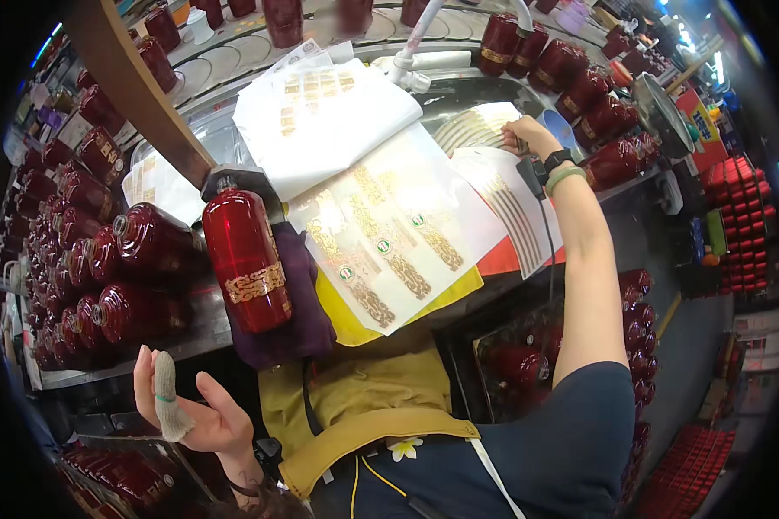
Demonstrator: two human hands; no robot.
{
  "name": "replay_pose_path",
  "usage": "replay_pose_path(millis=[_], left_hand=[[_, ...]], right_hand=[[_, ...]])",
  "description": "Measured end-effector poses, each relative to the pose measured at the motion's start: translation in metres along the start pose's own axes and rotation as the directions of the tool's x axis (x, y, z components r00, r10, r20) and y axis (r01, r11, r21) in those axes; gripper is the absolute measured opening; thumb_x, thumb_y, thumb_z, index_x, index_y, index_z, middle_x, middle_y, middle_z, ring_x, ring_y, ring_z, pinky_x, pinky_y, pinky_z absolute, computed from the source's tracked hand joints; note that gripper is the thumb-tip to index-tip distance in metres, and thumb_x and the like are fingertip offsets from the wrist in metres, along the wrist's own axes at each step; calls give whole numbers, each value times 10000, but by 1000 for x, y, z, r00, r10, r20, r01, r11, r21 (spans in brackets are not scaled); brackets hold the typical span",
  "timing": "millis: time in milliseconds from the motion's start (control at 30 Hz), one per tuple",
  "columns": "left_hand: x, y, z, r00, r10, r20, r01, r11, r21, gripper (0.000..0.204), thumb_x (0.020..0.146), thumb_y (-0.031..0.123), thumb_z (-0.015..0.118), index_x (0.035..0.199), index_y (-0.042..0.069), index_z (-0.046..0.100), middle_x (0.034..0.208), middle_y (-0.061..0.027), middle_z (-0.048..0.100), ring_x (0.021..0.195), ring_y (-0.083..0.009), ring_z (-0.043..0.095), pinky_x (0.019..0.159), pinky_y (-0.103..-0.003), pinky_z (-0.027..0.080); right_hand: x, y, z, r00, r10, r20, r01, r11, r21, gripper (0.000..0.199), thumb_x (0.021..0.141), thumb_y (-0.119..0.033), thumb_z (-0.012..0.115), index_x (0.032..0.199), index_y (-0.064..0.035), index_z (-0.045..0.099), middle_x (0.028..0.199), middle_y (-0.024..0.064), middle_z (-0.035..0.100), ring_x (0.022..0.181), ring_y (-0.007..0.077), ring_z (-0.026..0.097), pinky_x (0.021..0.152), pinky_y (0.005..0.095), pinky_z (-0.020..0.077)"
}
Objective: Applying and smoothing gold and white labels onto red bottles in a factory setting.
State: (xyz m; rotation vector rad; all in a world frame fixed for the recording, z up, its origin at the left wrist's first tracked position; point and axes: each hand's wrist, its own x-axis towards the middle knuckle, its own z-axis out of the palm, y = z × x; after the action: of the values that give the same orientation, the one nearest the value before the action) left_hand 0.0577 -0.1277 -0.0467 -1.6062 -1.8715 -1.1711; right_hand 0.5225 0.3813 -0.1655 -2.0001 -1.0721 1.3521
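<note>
Right hand (526,138): fingers curled together at striped sheet (466,131); grip unclear. Likely best peeled up by one corner, unbent. Left hand (203,419): empty, fingers apart, near red bottle (241,246) on purple cloth (307,324), beside patterned sheet (389,225).

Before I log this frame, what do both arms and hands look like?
Left hand: grey knitted finger cover with a green band, black wrist device. Right hand: black wristband, pale green bracelet, black box with a dark cable; navy short sleeve above.

Bottle (244,251) on cloth (307,303), left of decal sheets (398,229), right of clustered jars (151,240).
</note>
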Motion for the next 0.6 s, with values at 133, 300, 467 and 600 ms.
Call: replay_pose_path(millis=[133, 300, 467, 600], left_hand=[[0, -2, 4, 999, -41, -3, 41, 998, -43, 450, 954, -84, 515, 1403, -107, 501, 1486, -216, 453, 1368, -332, 489, 1099, -428, 466], [4, -2, 11, 999, -51, 19, 53, 996, -77, 455, 955, -88, 515, 1409, -100, 505, 1494, -214, 448, 1354, -323, 495, 1058, -421, 492], [3, -3, 12, 999, -26, 28, 28, 997, -71, 453, 961, -76, 531, 1413, -98, 503, 1493, -209, 449, 1349, -322, 499, 1039, -421, 509], [4, -3, 14, 999, -34, 37, 37, 995, -94, 445, 969, -74, 530, 1413, -93, 507, 1492, -205, 449, 1352, -320, 498, 1045, -422, 506]], right_hand=[[20, 18, -13, 959, -152, 240, 122, 984, 133, 164, 977, -112, 549, 870, -12, 622, 684, 24, 585, 551, 141, 576, 484, 297, 465], [-3, 1, 0, 974, -219, 51, 221, 975, -29, 219, 967, -113, 538, 798, -14, 636, 693, 50, 603, 555, 158, 562, 515, 319, 482], [-40, -7, 11, 968, -171, 186, 196, 972, -129, 225, 999, -126, 539, 838, 14, 610, 740, 55, 603, 602, 192, 583, 565, 298, 514], [-68, -39, -23, 820, -90, 565, 57, 995, 76, 214, 1037, -136, 579, 1011, 66, 645, 905, 134, 695, 739, 204, 690, 712, 326, 602]])
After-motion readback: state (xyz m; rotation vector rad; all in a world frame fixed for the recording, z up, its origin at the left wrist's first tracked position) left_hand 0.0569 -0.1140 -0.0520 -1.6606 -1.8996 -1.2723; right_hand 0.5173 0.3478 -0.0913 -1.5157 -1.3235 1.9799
